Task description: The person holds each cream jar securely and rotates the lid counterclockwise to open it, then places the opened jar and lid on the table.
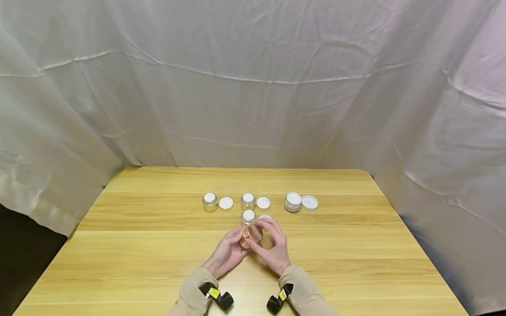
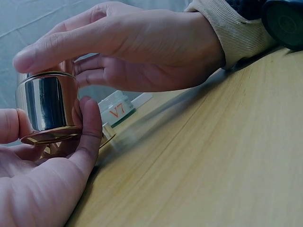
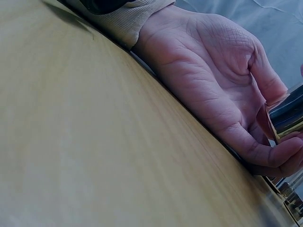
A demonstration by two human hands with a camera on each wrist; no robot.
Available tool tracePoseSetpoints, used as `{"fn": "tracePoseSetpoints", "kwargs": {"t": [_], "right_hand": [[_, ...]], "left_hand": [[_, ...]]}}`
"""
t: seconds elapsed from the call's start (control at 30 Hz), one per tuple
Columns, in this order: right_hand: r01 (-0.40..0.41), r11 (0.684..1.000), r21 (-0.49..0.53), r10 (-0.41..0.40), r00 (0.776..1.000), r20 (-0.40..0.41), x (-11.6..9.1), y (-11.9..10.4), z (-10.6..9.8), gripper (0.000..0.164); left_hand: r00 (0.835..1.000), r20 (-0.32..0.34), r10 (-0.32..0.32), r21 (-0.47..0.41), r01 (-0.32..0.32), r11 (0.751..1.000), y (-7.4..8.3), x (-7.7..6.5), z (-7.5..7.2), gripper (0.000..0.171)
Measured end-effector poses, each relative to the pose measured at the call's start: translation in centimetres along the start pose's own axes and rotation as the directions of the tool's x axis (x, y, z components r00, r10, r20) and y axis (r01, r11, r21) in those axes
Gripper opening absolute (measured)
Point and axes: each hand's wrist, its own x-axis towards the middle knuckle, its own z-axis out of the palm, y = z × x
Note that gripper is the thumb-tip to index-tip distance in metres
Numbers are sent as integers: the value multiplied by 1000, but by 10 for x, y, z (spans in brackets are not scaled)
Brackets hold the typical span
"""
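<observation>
A shiny rose-gold cosmetic jar is held up between both hands, low over the middle of the table, its top tilted. My left hand grips its lower body, thumb on one side and fingers curled round the other in the left wrist view. My right hand holds its upper part with thumb and fingers; in the left wrist view a dark seam runs just below that part of the jar. Just behind the hands stands a gold jar with a white top, a white disc-like lid beside it, partly hidden.
Farther back stand a gold jar at left, another gold jar in the middle and a wider whitish jar at right. White round lids lie beside each. A pale curtain hangs behind the wooden table.
</observation>
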Motion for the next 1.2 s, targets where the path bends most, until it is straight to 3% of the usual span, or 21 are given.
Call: {"fn": "tracePoseSetpoints", "kwargs": {"t": [0.23, 0.47, 0.7, 0.93, 1.2], "right_hand": [[48, 996, 78, -51, 998, 29, 0, 5, 1, 58], [0, 999, -51, 0, 1000, -4, -2, 5, 0, 58], [36, 999, -29, -36, 999, -11, -2, 6, -1, 52], [57, 998, 25, -58, 998, 27, 0, 3, -1, 49], [16, 998, -54, -17, 1000, -18, -2, 4, -1, 52]], "left_hand": [[1000, -4, 17, -18, -17, 1000, -1, -1, 0, 44], [1000, 5, 8, -7, -8, 1000, 0, 0, 0, 55], [1000, -1, 8, -9, -8, 1000, 0, 0, 1, 53], [1000, -10, 9, -21, -10, 1000, -1, -1, 1, 36], [1000, -17, 9, -11, -10, 1000, -1, -1, 1, 46]]}}
